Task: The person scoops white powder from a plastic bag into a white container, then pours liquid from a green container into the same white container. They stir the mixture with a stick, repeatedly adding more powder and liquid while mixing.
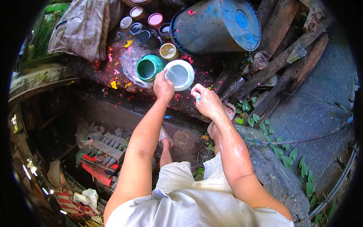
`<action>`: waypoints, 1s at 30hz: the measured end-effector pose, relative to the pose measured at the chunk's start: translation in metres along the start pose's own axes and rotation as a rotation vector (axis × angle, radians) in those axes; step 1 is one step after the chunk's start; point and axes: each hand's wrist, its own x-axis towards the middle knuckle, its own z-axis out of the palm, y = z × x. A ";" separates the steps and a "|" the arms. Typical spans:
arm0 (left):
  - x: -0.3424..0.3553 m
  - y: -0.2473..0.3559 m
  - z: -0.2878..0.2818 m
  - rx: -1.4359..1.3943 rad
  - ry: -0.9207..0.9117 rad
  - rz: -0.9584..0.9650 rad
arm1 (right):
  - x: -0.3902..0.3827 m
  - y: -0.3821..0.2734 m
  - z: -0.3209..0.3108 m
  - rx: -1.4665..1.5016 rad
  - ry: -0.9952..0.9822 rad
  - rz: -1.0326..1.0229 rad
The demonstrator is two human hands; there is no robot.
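My left hand (164,85) is closed on the near left rim of a white tub (181,75) holding pale grey liquid. My right hand (204,99) pinches a thin stick (188,86) that angles over the tub's lower right rim, into or across it. A spot of blue shows on a right finger. Just left of the tub stands an open green jar (148,67) on a crumpled pale sheet (129,69). Behind them are a yellowish pot (168,51) and several small pots of pink (155,19), white and dark paint. The paint-spattered ledge (124,90) carries them.
A stained blue drum (204,30) lies behind the tubs. A dirty sack (77,34) is at back left. Weathered timbers (287,64), vines and a hose (287,142) lie right, beside concrete (325,98). My sandalled feet (166,140) stand below the ledge, near piled scrap (102,162).
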 end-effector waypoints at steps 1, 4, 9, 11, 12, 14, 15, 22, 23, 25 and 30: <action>-0.006 -0.005 0.005 0.012 0.118 0.089 | 0.001 -0.001 0.000 0.005 0.000 0.001; -0.039 -0.013 0.024 -0.002 0.289 -0.088 | -0.002 -0.006 0.009 0.022 -0.008 0.017; -0.035 0.012 0.029 -0.892 -0.081 -0.786 | 0.002 -0.002 0.009 0.021 -0.012 -0.009; -0.028 0.024 0.025 -0.765 -0.073 -0.751 | 0.001 -0.002 0.006 0.003 -0.020 0.002; -0.025 0.027 0.023 -0.660 -0.064 -0.676 | 0.000 -0.001 0.007 0.004 -0.024 -0.001; -0.009 -0.022 0.025 -0.382 -0.014 -0.376 | -0.001 -0.008 0.011 0.009 -0.044 -0.036; -0.004 -0.025 0.021 -0.176 -0.002 -0.200 | 0.000 -0.006 0.010 0.008 -0.039 -0.033; -0.032 0.003 0.027 -0.288 0.092 -0.254 | 0.005 -0.001 0.004 0.003 -0.008 0.003; -0.040 0.030 0.022 -0.532 -0.122 -0.577 | 0.005 0.002 0.002 0.002 0.000 0.028; -0.046 0.028 0.027 -0.934 -0.041 -0.670 | 0.005 -0.002 0.003 0.009 0.009 0.003; -0.030 0.035 0.024 -0.710 0.074 -0.614 | 0.005 -0.006 0.002 0.005 0.025 0.001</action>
